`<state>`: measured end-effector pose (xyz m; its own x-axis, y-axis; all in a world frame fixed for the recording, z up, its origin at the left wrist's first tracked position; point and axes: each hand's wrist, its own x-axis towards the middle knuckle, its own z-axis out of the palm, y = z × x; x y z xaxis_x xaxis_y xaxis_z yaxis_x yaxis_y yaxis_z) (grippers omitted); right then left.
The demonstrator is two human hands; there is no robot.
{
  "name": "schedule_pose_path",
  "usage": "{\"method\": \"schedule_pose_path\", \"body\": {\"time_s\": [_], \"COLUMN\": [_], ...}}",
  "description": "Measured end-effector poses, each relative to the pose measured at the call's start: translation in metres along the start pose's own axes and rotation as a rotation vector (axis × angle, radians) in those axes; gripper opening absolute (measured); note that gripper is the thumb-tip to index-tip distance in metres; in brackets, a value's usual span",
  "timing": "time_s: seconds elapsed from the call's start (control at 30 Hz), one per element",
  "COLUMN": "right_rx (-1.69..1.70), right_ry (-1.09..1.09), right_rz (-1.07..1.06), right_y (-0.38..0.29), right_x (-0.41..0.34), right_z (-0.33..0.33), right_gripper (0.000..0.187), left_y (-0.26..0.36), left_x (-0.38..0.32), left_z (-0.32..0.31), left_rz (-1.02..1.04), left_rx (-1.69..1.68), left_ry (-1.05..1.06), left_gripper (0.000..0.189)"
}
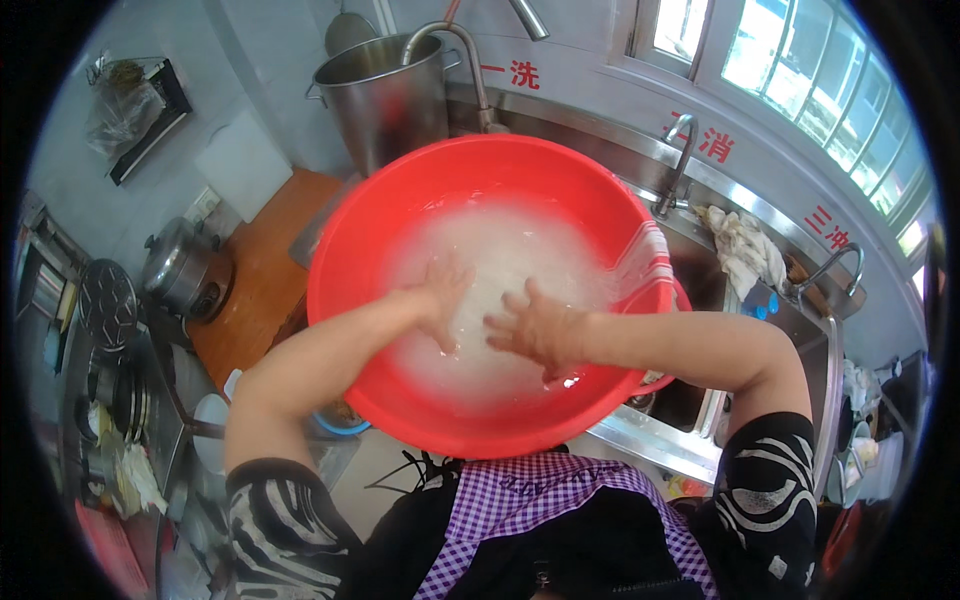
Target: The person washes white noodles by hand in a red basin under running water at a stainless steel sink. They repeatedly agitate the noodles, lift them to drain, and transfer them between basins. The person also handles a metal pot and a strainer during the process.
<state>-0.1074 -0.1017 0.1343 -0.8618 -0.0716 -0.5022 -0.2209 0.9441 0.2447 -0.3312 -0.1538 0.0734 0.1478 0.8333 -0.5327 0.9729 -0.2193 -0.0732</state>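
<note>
A large red plastic basin (pixel 360 247) rests over the steel sink in front of me. In it is cloudy, whitish water (pixel 487 232) over a pale mass that I cannot make out clearly. My left hand (pixel 446 300) is partly sunk in the cloudy water left of the middle, its outline blurred. My right hand (pixel 536 330) lies at the surface just to the right, fingers spread and pointing left, with nothing seen in it. A clear plastic piece with white stripes (pixel 645 259) hangs over the basin's right rim.
Behind the basin stand a tall steel pot (pixel 382 105) and a curved tap (pixel 484 82). A second tap (pixel 679 165) and a crumpled white cloth (pixel 742 244) are at the sink's back right. An electric cooker (pixel 187 266) sits on the wooden counter (pixel 262 247) at left.
</note>
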Motion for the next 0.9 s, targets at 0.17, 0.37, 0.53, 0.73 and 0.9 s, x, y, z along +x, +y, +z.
{"method": "schedule_pose_path", "body": {"time_s": [0.17, 0.37, 0.53, 0.73, 0.9], "right_rx": [-0.073, 0.162, 0.581, 0.924, 1.553], "right_ry": [-0.043, -0.058, -0.035, -0.015, 0.304], "right_rz": [-0.124, 0.136, 0.474, 0.967, 1.05], "right_y": [-0.003, 0.046, 0.092, 0.083, 0.087], "right_x": [0.053, 0.064, 0.065, 0.101, 0.117], "right_z": [0.042, 0.044, 0.096, 0.126, 0.114], "right_gripper": [0.098, 0.09, 0.087, 0.067, 0.044], "left_y": [0.013, -0.049, -0.032, -0.002, 0.003], "left_x": [0.036, 0.125, 0.109, 0.111, 0.152], "left_z": [0.002, 0.03, -0.027, -0.01, 0.015], "left_rz": [-0.007, 0.185, -0.037, -0.146, 0.04], "left_rx": [-0.07, -0.195, -0.11, -0.26, -1.128], "left_ry": [-0.056, 0.112, 0.013, 0.095, 0.274], "left_gripper": [0.135, 0.116, 0.122, 0.113, 0.068]}}
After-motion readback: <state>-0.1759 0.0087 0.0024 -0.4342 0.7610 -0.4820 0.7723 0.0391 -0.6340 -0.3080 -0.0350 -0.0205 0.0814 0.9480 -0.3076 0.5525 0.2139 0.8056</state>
